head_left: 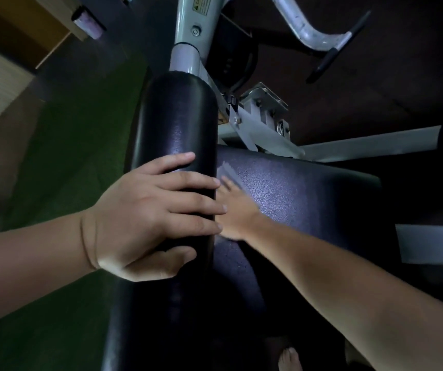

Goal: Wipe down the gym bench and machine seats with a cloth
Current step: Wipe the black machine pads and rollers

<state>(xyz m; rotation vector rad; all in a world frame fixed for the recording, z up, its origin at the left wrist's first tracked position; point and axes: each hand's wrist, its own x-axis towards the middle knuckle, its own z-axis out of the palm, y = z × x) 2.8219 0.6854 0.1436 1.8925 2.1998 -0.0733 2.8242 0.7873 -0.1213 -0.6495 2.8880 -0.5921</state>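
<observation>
Dim room, green floor. One black seat, one roller, one cloth. Grips roller with left hand, presses cloth flat under right hand.

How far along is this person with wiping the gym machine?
Nothing shows plainly as finished; no streaks mark a wiped patch. In hand: the right hand presses a pale cloth flat on the black seat pad, blurred as if mid-stroke, while the left hand grips the roller pad. Left, probably: the rest of the seat pad and the roller pad.
</observation>
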